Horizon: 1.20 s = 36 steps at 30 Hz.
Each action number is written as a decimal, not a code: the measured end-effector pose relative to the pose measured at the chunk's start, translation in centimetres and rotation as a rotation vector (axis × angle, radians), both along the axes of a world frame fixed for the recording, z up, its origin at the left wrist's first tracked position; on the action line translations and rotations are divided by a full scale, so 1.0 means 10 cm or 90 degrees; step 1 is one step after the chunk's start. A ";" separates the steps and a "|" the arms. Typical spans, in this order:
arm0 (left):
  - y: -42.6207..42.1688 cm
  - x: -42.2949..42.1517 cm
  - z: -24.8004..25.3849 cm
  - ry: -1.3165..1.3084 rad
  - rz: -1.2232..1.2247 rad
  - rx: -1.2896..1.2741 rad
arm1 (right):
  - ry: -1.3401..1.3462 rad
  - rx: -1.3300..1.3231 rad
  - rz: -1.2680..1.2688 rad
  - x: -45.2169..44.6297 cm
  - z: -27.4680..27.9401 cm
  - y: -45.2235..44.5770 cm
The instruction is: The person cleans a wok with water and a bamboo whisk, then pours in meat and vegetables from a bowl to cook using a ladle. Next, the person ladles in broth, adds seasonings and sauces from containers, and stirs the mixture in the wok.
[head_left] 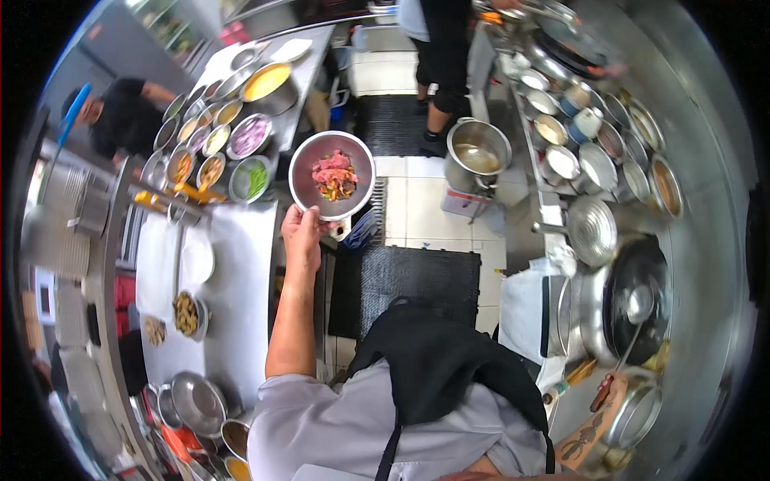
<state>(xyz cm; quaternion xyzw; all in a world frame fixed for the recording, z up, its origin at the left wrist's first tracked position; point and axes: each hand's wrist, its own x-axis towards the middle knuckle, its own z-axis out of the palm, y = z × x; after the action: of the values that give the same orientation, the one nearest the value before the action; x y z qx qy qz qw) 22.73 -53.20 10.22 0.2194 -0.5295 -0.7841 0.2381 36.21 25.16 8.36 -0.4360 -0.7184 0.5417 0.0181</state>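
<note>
left of the frame's centre, the left hand (303,239) grips the rim of a steel mixing bowl (303,180), its round mouth facing the camera, pink meat (334,165) and colourful chopped pieces (337,188) inside. at lower right, the right hand (615,390) clasps a brown-handled ladle (639,306), its long axis slanting up and rightward into the black wok (651,268). right of centre, a stockpot (461,175) holds cloudy liquid (479,159).

The steel bench (238,280) carries a white plate (198,260), a filled bowl (188,315) — and, farther off, an onion bowl (249,135).
</note>
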 end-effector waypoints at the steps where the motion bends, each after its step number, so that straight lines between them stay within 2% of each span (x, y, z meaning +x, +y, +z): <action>1: 0.14 -0.12 -0.04 -0.012 -0.035 0.009 | 0.020 -0.041 -0.013 0.07 0.04 0.10; 4: 0.70 -0.46 0.01 -0.028 -0.143 0.061 | 0.079 -0.142 -0.059 0.21 0.02 0.34; 6: 1.12 -0.64 0.06 -0.030 -0.217 0.081 | 0.129 -0.058 -0.173 0.02 -0.09 0.10; 7: 1.34 -0.73 0.08 -0.029 -0.257 0.078 | 0.031 -0.052 -0.127 -0.03 -0.45 0.52; 8: 1.56 -0.82 0.09 -0.027 -0.304 0.075 | 0.016 -0.011 -0.141 -0.14 -0.55 0.46; 9: 1.77 -0.92 0.07 -0.020 -0.336 0.072 | 0.083 -0.025 -0.064 -0.08 -0.67 0.46; 10: 1.97 -1.01 0.04 -0.026 -0.370 0.069 | 0.154 -0.085 -0.072 -0.08 -0.77 0.40; 12: 2.48 -1.17 0.13 -0.021 -0.451 0.060 | 0.040 -0.076 -0.065 -0.13 -0.20 0.00; 14: 2.90 -1.40 0.09 0.009 -0.568 0.052 | 0.055 -0.064 -0.041 -0.06 0.08 -0.02; 16: 3.40 -1.60 0.14 0.008 -0.654 0.028 | 0.162 0.095 0.024 -0.07 0.06 -0.04; 18: 3.94 -1.75 0.28 0.001 -0.725 0.011 | 0.041 0.371 0.008 -0.18 -0.58 0.17; 20: 4.48 -1.97 0.25 0.039 -0.816 -0.068 | 0.022 0.646 0.023 -0.23 -1.20 0.28; 23: 5.40 -2.17 0.34 0.091 -0.894 -0.243 | 0.007 0.115 0.002 -0.26 -0.27 -0.14; 24: 5.68 -2.24 0.35 0.103 -0.908 -0.325 | 0.050 0.048 -0.031 -0.21 -0.24 -0.18; 26: 6.30 -2.58 -0.12 0.356 -0.886 -0.557 | 0.142 -0.079 -0.096 -0.14 -0.20 -0.24; 29: 7.07 -2.52 -0.13 0.865 -0.565 -0.688 | 0.167 -0.058 -0.174 -0.09 -0.15 -0.39; 32: 7.61 -2.42 -0.33 0.704 -0.707 -0.775 | 0.178 -0.012 -0.238 -0.12 0.10 -0.58; 33: 7.76 -2.40 -0.39 0.614 -0.787 -0.860 | 0.169 -0.001 -0.266 -0.15 0.18 -0.65; 36: 8.17 -2.59 -1.07 0.673 -0.865 -0.991 | 0.142 -0.032 -0.330 -0.17 0.19 -0.83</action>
<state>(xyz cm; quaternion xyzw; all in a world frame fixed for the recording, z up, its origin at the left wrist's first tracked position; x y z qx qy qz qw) -3.21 28.47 -0.44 -0.6705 -0.7118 -0.2068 0.0302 34.49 16.86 10.31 -0.5434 -0.5629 0.5810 0.2244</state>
